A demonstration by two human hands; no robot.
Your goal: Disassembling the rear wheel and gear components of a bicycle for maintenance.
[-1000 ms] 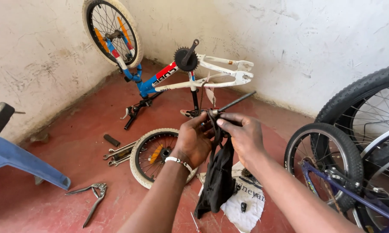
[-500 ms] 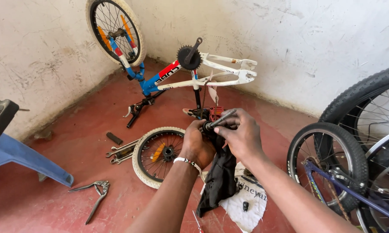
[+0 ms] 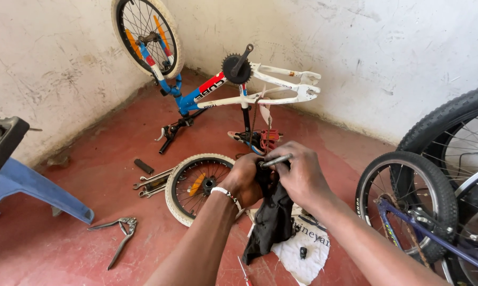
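My left hand (image 3: 245, 179) and my right hand (image 3: 301, 173) are closed together around a short metal rod (image 3: 277, 160) and a black rag (image 3: 270, 220) that hangs down from them. The rod's grey end sticks out between the two hands. A bead bracelet sits on my left wrist. Beyond the hands, an upside-down white, blue and red small bicycle (image 3: 217, 90) rests on its seat and handlebars, rear wheel off. A loose small wheel (image 3: 196, 185) with a cream tyre lies flat on the red floor just left of my hands.
Several spanners (image 3: 151, 182) lie beside the loose wheel, pliers (image 3: 119, 233) nearer left. A blue plastic stool (image 3: 27, 185) stands at the left. A white cloth (image 3: 307, 249) lies below my hands. Other bicycle wheels (image 3: 408, 204) crowd the right side.
The view has shifted so that the hands sit slightly lower and more central. The rod, which stuck out long and slanted a second ago, now shows only a short end between the hands.
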